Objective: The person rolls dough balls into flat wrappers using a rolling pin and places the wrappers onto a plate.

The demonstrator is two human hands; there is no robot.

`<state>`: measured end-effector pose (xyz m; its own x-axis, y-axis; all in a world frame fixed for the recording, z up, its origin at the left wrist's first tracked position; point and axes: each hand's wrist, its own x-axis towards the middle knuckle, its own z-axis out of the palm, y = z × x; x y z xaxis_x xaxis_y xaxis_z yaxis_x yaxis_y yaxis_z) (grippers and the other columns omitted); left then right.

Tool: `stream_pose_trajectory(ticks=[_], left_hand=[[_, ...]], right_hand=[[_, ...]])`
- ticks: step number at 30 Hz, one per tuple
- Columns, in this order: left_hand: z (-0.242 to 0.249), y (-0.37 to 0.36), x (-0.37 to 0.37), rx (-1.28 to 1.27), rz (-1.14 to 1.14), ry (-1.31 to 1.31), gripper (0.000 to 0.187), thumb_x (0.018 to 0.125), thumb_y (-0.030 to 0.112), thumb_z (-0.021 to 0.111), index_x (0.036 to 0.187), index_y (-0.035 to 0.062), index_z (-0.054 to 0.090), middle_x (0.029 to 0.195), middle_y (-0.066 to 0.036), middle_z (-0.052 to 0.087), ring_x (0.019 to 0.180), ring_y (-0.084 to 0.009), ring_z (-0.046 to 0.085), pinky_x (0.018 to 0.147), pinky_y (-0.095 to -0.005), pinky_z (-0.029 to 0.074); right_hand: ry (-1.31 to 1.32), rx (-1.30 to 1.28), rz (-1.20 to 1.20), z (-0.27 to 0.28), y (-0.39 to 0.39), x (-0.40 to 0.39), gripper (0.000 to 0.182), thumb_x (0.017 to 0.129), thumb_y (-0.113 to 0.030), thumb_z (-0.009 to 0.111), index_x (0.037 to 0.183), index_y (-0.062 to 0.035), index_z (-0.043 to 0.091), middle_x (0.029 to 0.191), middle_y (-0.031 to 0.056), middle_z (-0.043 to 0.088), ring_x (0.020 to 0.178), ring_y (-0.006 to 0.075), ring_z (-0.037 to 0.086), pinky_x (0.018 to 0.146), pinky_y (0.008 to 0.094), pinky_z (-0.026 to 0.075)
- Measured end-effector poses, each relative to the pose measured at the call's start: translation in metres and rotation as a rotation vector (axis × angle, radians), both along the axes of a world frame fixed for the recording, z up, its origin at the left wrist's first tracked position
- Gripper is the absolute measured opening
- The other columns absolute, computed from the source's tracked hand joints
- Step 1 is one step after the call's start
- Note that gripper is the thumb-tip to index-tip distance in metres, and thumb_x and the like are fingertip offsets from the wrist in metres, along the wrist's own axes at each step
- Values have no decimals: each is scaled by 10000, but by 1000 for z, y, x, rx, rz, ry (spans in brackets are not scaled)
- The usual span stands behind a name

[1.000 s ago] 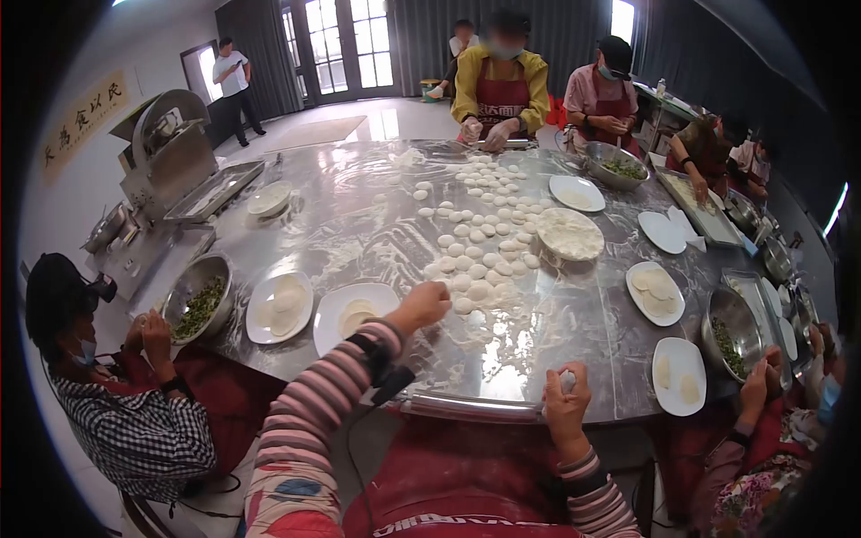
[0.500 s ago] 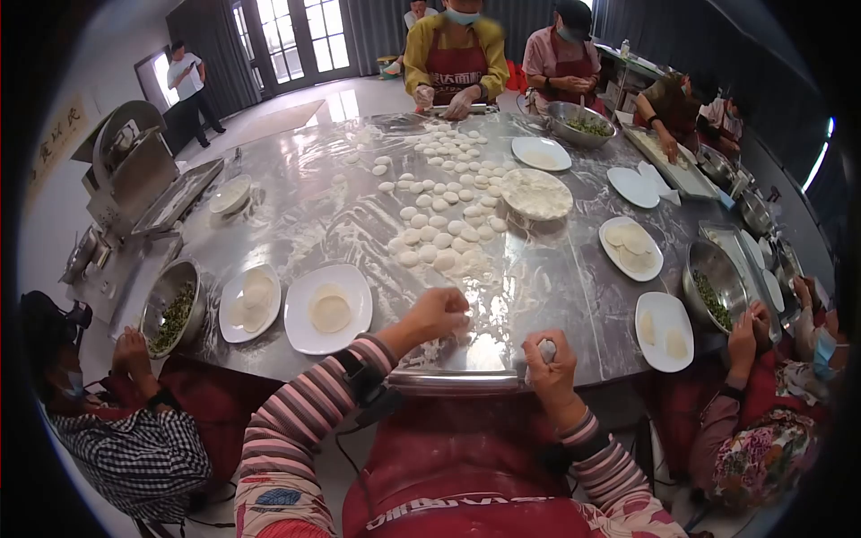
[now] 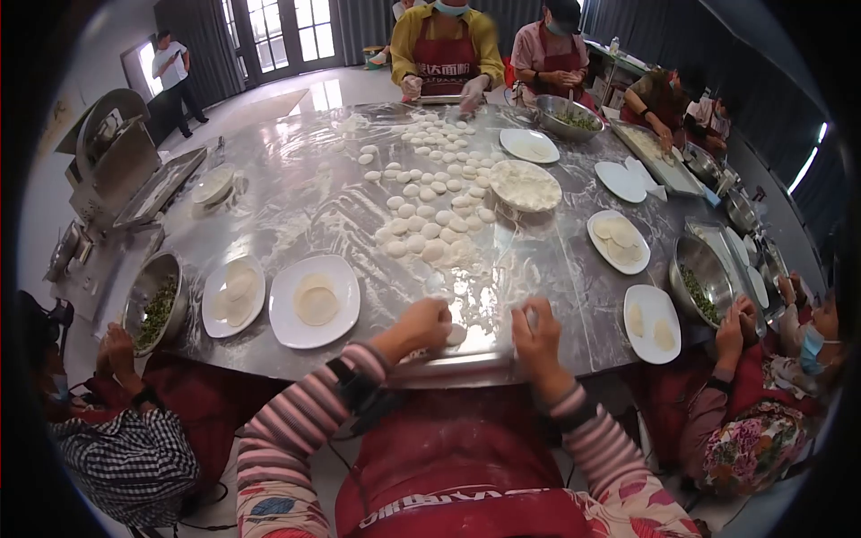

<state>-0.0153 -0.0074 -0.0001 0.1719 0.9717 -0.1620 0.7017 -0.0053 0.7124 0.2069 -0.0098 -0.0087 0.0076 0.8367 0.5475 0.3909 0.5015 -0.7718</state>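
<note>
My left hand (image 3: 421,327) is closed over the table's front edge, and its fingertips pinch a small round piece of dough (image 3: 456,334). To its right, my right hand (image 3: 536,339) is curled around a rolling pin (image 3: 531,316), of which only a pale grey, rounded part shows above the fingers. A shiny metal bar (image 3: 453,366) runs along the table edge just below both hands. Beyond them, many flattened dough rounds (image 3: 432,231) lie on the floured steel table (image 3: 296,193). Left of my left hand stands a square white plate (image 3: 285,296) with dough wrappers (image 3: 317,300).
A floury bowl (image 3: 525,186) stands behind the dough rounds. Further plates (image 3: 631,345) of wrappers line the right side, and steel bowls of green filling stand left (image 3: 182,309) and right (image 3: 708,278). Co-workers are close on both sides; one in a yellow top (image 3: 446,54) stands opposite.
My left hand has come down onto a piece of dough near the edge. My right hand has turned and moved slightly away from me and left. The whole view has shifted a little.
</note>
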Motion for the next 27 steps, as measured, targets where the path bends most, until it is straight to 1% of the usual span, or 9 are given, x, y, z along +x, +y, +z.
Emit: stream_pose_trajectory(ticks=[6, 8, 9, 14, 17, 20, 23, 25, 27], left_hand=[[9, 0, 16, 64, -63, 90, 145, 725, 167, 582, 771, 44, 646, 770, -168, 641, 771, -322, 620, 701, -407, 476], [11, 10, 13, 69, -137, -9, 153, 720, 171, 590, 776, 41, 647, 772, -165, 643, 773, -323, 621, 705, -399, 478], [10, 12, 11, 50, -193, -27, 142, 719, 148, 627, 782, 22, 632, 743, -137, 639, 700, -270, 614, 653, -367, 471], [6, 1, 1, 29, -142, 22, 110, 695, 110, 630, 756, 22, 602, 711, -131, 620, 680, -246, 600, 634, -351, 465], [11, -5, 1, -61, -215, 9, 113, 698, 110, 618, 754, 16, 591, 718, -139, 617, 679, -256, 595, 641, -350, 463], [1, 4, 9, 99, -165, 57, 110, 709, 113, 609, 759, 17, 591, 728, -142, 617, 688, -262, 596, 644, -352, 461], [0, 9, 10, 135, -187, -41, 105, 713, 108, 600, 762, 15, 591, 719, -142, 614, 686, -263, 595, 640, -354, 459], [3, 8, 5, 70, -239, 74, 103, 704, 119, 619, 765, 36, 628, 765, -176, 633, 766, -339, 607, 694, -400, 474], [7, 4, -1, -3, -232, 18, 112, 706, 122, 623, 776, 35, 631, 775, -179, 635, 772, -341, 607, 697, -401, 474]], right_hand=[[-74, 142, -29, 19, 38, -30, 123, 795, -27, 592, 873, -39, 498, 712, 181, 551, 650, 386, 561, 564, 410, 442], [-83, 118, 0, 22, 45, -34, 156, 790, -53, 610, 892, -43, 493, 724, 182, 554, 660, 388, 564, 570, 412, 444], [-84, 120, 0, 22, 39, -31, 156, 790, -53, 610, 892, -43, 493, 724, 182, 554, 660, 388, 564, 570, 412, 444], [-61, 139, -30, 12, -24, 2, 181, 784, -58, 617, 896, -26, 479, 725, 173, 547, 613, 359, 569, 544, 405, 442], [-76, 96, -7, 24, -3, -9, 168, 788, -48, 610, 892, -26, 481, 737, 186, 545, 613, 375, 559, 545, 406, 440], [-66, 112, 20, 19, 40, -30, 187, 780, -48, 623, 902, -27, 483, 745, 206, 541, 623, 414, 541, 542, 404, 440], [-69, 57, 11, 22, 28, -23, 210, 766, -49, 643, 906, -31, 489, 740, 185, 550, 619, 395, 561, 537, 409, 445], [-92, 57, -7, 9, -3, -4, 216, 759, -47, 651, 906, -33, 493, 735, 173, 551, 616, 383, 571, 535, 412, 449], [-97, 59, -24, 5, -11, 4, 223, 753, -44, 658, 907, -36, 496, 731, 162, 552, 613, 370, 580, 533, 414, 452]])
